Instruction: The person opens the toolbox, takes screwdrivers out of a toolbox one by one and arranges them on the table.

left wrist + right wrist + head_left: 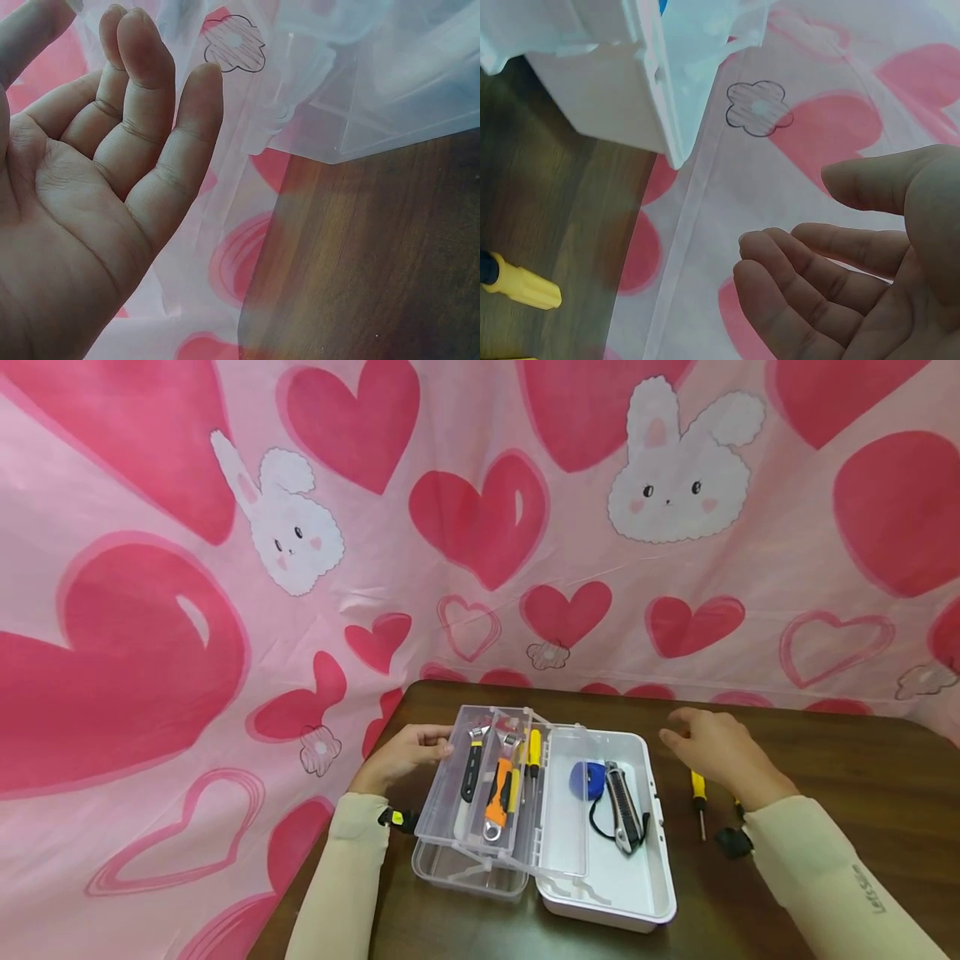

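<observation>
An open toolbox stands on the table, with a white base (pixel 600 893) and clear plastic trays (pixel 442 806) folded out to its left. In the trays lie a black-handled adjustable wrench (pixel 471 772), an orange-handled tool (pixel 497 797) and a yellow-handled screwdriver (pixel 535 752). The base holds a blue tape measure (pixel 588 779) and a utility knife (pixel 624 806) with a black cord. My left hand (pixel 405 756) is beside the trays' left edge, fingers loosely bent; contact is unclear. Right of the base, my right hand (pixel 723 752) hovers with relaxed fingers, holding nothing.
On the brown wooden table (pixel 847 777), a yellow-handled screwdriver (pixel 699 789) lies under the right hand. Another yellow and black handle (pixel 738 808) is mostly hidden by the right wrist. A pink cloth (pixel 480 635) with hearts and rabbits hangs behind and left of the table.
</observation>
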The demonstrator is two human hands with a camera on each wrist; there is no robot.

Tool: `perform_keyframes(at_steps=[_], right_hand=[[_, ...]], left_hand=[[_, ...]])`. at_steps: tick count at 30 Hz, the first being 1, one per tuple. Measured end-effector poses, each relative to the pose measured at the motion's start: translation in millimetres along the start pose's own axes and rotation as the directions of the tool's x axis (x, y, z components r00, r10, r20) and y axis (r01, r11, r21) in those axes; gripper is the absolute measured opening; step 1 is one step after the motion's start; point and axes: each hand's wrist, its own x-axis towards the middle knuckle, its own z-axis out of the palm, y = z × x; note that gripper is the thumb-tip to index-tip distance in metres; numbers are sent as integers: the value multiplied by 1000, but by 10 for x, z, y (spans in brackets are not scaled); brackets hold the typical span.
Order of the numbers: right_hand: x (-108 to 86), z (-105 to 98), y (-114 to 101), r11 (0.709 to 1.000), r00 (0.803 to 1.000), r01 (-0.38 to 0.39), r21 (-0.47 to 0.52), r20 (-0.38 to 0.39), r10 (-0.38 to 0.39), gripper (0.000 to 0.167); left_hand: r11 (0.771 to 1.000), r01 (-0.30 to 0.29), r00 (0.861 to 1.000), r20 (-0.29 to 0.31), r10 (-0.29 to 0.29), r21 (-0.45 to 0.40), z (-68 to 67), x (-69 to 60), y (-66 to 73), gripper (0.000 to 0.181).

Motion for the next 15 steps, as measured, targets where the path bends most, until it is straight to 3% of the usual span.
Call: perform_keyframes(at_steps=[11,15], right_hand=[[1,63,-176,998,998,52,35,-48,-51,55],[-18,89,-205,998,998,51,42,-29,-49,56]], left_hand=[[999,43,999,-34,-42,24,1,6,20,54],[1000,17,1000,-15,-17,18,9,16,17,53]])
